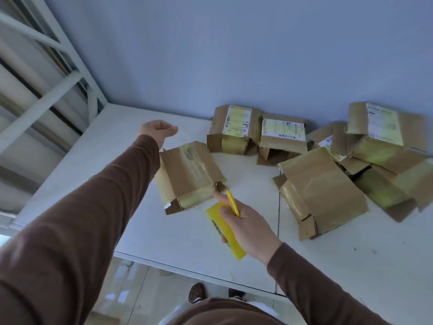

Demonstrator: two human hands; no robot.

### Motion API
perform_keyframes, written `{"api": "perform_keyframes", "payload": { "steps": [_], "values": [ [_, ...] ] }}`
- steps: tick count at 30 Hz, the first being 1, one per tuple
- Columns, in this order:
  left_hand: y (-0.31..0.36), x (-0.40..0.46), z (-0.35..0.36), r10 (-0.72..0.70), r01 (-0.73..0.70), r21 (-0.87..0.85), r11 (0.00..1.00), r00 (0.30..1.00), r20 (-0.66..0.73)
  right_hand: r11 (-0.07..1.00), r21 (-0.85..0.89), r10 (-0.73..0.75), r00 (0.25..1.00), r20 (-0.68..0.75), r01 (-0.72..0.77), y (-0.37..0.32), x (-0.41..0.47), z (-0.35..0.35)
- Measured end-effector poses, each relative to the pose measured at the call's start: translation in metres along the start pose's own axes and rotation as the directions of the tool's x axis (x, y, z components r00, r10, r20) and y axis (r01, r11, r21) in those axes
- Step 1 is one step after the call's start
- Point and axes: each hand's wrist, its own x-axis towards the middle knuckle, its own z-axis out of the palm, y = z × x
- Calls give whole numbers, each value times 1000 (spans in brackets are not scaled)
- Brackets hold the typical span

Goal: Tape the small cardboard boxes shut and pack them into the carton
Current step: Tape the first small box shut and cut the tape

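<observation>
While R hand (pixel 246 224) grips tape roll (pixel 225 231) | box (pixel 189 174) just beyond fingers (pixel 220 198)

Bare table (pixel 98 184) left of lone box (pixel 189 177); box pile (pixel 351 165) crowds right, wall (pixel 234 55) behind.

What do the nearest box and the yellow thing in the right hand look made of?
Nearest box: brown corrugated cardboard, matte, with glossy yellowish tape bands; raw torn flap edges show. Tape roll in the right hand: seemingly glossy translucent yellow plastic film, though blurred.
</observation>
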Motion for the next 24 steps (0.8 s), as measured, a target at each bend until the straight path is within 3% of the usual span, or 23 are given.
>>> {"api": "perform_keyframes", "payload": {
  "steps": [6,11,15,17,20,22,24],
  "values": [
    [-23,11,7,-164,164,6,986,986,38,988,-121,100,994,37,-95,-9,19,6],
    [-31,15,16,-370,328,221,918,911,183,967,60,239,963,127,-248,-12,48,4],
    [-32,20,18,-438,376,272,886,870,225,951,102,269,941,204,-293,-22,60,-1],
    [-32,24,18,-380,313,290,904,900,212,944,124,278,939,204,-306,-22,64,-1],
    [-32,21,20,-91,54,215,975,982,166,913,208,307,928,211,-350,-20,67,3],
    [-39,10,19,72,-104,200,974,985,158,897,259,315,928,198,-359,-20,67,5],
    [-48,-5,10,87,-112,125,986,978,192,857,329,338,914,223,-397,-17,67,4]
  ]
}}
